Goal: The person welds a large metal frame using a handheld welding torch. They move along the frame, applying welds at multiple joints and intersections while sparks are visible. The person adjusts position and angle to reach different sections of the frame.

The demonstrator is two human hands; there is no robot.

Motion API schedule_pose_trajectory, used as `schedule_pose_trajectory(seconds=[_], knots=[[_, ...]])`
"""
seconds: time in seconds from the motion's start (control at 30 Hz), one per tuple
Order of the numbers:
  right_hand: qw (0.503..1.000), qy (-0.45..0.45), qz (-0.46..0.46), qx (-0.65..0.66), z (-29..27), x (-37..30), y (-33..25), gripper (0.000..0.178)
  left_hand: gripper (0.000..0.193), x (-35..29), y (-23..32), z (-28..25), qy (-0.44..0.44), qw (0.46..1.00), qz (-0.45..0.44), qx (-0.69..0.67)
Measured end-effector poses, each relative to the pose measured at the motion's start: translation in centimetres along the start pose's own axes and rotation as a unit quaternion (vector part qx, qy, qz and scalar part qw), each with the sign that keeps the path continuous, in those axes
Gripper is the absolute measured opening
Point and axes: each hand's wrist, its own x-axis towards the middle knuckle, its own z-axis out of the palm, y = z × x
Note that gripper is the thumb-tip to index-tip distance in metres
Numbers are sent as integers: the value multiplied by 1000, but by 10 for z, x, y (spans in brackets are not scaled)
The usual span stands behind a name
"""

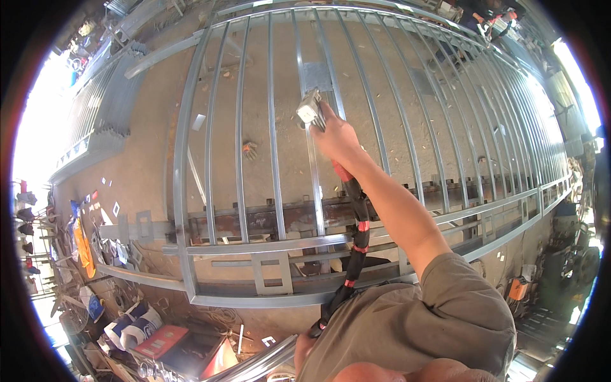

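My right hand (337, 137) reaches out over a large frame of galvanised metal bars (274, 159), its fingers closed round a boxy silver-coloured metal tool (310, 110). The exact kind of tool is unclear, and part of it is hidden by my fingers. A thick black cable with red bands (360, 239) runs from beneath that hand down to my body. The tool is above one of the long bars; whether it touches the bar cannot be made out. Of my left arm only a patch of skin (304, 351) shows beside my shirt, and its fingers are hidden.
A rusty beam (299, 216) crosses under the bars. On the floor lie an orange-grey glove (249, 150) and small offcuts. Stacked metal profiles (105, 105) stand at left. Near my lower left are a red-topped box (160, 342) and shiny tubes (261, 363).
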Motion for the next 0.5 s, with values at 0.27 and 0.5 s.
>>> schedule_pose_trajectory(seconds=[0.27,0.5], knots=[[994,62,-10,94,-91,-69,46,75,60,2,-32,1,43,999,-8,-7],[974,110,104,168,-186,-143,115,48,55,57,-70,25,14,995,43,86]])
